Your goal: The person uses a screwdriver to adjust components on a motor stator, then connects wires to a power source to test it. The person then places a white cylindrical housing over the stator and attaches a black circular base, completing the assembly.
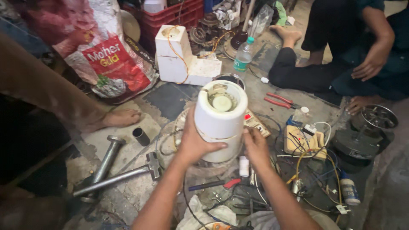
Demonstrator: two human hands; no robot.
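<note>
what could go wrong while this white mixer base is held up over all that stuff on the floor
1. The white cylindrical plastic mixer base is held mostly by the left hand; the right hand only touches its lower edge, so it might slip.
2. If dropped, it would likely land on the tangle of loose wires and the red-handled screwdriver beneath.
3. The grey metal hammer lies close to the left arm and could get knocked.
</note>
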